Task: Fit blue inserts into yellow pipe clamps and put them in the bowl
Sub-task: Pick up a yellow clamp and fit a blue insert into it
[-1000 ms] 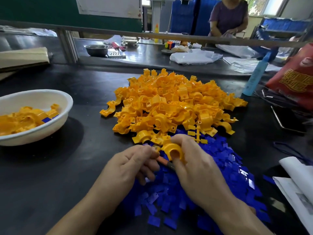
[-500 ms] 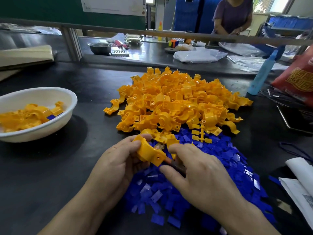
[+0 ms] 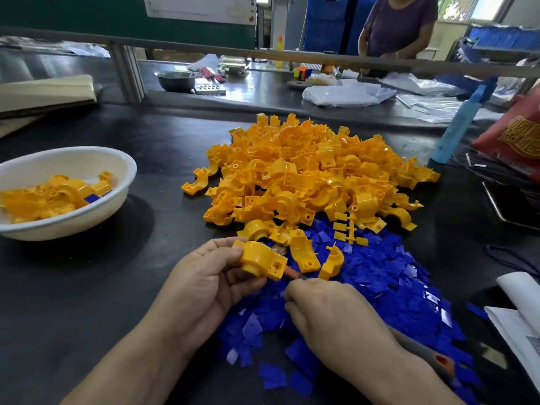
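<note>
My left hand grips a yellow pipe clamp just above the near edge of the blue insert pile. My right hand rests on the blue inserts, closed around a grey and orange tool whose orange tip pokes out beside the clamp. A large heap of yellow clamps lies behind the hands. The white bowl at the left holds several yellow clamps, one showing a blue insert.
A blue bottle and a red bag stand at the right. White papers lie at the near right. A metal rail crosses behind the heap; a person stands at the far bench. Cardboard lies far left.
The clamp passed from my right hand to my left hand, which now holds it alone. My right hand dropped onto the blue inserts with the tool.
</note>
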`<state>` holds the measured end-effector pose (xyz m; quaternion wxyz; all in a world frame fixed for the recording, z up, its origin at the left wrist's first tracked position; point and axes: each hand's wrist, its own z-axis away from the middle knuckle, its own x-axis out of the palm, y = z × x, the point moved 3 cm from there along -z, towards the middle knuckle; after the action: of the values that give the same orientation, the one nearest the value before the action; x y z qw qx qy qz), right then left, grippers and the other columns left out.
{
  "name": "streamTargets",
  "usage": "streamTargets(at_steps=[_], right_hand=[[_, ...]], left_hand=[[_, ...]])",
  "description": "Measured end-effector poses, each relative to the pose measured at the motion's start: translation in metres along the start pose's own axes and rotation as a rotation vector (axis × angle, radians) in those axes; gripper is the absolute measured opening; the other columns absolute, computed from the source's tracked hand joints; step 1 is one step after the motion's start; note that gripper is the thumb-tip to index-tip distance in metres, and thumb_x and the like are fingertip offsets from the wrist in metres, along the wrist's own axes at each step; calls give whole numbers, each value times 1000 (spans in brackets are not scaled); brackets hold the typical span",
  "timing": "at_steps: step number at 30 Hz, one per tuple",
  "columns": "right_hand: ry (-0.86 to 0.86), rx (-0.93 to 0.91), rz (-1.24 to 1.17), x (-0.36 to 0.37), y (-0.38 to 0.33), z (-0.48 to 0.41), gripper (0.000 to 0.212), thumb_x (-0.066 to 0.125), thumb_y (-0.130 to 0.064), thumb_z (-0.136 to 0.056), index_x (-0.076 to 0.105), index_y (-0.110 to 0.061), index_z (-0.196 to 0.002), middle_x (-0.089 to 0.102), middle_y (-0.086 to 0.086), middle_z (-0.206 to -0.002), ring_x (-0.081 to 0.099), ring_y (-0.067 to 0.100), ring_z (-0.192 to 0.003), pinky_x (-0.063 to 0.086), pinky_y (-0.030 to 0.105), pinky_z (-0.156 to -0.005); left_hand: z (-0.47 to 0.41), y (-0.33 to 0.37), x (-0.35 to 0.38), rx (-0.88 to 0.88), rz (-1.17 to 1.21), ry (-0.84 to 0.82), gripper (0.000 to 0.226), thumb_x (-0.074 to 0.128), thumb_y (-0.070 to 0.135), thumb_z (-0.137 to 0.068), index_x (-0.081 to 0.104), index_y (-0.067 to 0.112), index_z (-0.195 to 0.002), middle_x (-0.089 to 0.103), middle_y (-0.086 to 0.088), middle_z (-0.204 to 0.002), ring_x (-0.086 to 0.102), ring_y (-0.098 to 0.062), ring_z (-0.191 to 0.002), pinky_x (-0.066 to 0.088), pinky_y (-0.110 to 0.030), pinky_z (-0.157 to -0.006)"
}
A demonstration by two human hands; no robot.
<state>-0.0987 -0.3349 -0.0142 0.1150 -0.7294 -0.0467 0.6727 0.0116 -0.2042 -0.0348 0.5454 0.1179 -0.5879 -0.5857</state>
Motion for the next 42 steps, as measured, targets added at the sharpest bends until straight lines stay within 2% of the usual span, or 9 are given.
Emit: streamTargets(at_steps=[2, 5, 10, 14, 18, 22, 27, 34, 42], right_hand=[[82, 13, -81, -3, 2, 0, 15, 41, -34, -99, 55, -30, -102, 60, -11, -94, 56, 8, -83, 50, 29, -75], [232, 32, -222, -10, 5, 1, 8, 52, -29, -94, 59, -31, -91, 54, -14, -73, 52, 5, -68, 43, 18, -59], [340, 140, -810, -23, 9, 4, 26, 60, -22, -90, 62, -48, -92, 66, -3, -69, 63, 13, -54, 53, 23, -47], [340, 152, -1124, -26, 7, 4, 18, 62, -18, -89, 67, -36, -89, 69, 9, -66, 67, 21, -56, 56, 27, -52], [334, 156, -1113, -25, 6, 4, 18, 62, -17, -89, 67, -34, -91, 69, 8, -70, 68, 22, -59, 57, 28, -55], [328, 187, -1041, -23, 8, 4, 32, 62, -15, -89, 60, -38, -112, 68, 1, -78, 68, 18, -62, 56, 24, -55], [320, 198, -992, -25, 9, 3, 26, 61, -14, -91, 64, -40, -91, 70, -2, -68, 67, 14, -58, 55, 22, -53], [353, 191, -1134, -23, 16, 2, 27, 56, -12, -93, 67, -37, -90, 68, 9, -65, 65, 21, -54, 55, 26, -55], [246, 267, -1400, -20, 17, -4, 19, 62, -6, -85, 68, -18, -99, 69, 20, -70, 68, 32, -59, 57, 30, -58]], left_hand=[[2, 2, 0, -7, 60, -17, 35, 59, 3, -79, 59, 3, -114, 73, -22, -91, 73, -28, -77, 61, -38, -63], [4, 5, 2, -28, 126, -51, 50, 61, -3, -66, 58, -1, -116, 73, -25, -101, 73, -34, -89, 62, -40, -68], [9, 5, 9, -95, 142, -174, 49, 61, -21, -65, 64, -2, -110, 68, -28, -112, 70, -40, -98, 61, -41, -70], [14, 4, 12, -74, 103, -267, 41, 60, -16, -61, 75, 2, -95, 69, -26, -108, 71, -39, -94, 60, -39, -72], [17, 4, 17, -50, 75, -337, 34, 59, -15, -63, 75, 3, -88, 70, -27, -99, 72, -40, -90, 60, -38, -72], [18, 2, 20, -52, 59, -331, 27, 62, -14, -61, 73, 4, -79, 69, -24, -90, 72, -36, -83, 60, -39, -71], [18, 2, 23, -58, 39, -332, 25, 64, -13, -61, 73, 4, -75, 69, -23, -86, 72, -32, -79, 61, -40, -70], [16, 0, 21, -66, 24, -330, 34, 84, -5, -47, 74, 3, -78, 69, -24, -88, 72, -33, -81, 60, -40, -72], [17, -2, 23, -95, -8, -334, 26, 72, -12, -57, 73, 0, -80, 64, -39, -105, 68, -46, -93, 60, -47, -77]])
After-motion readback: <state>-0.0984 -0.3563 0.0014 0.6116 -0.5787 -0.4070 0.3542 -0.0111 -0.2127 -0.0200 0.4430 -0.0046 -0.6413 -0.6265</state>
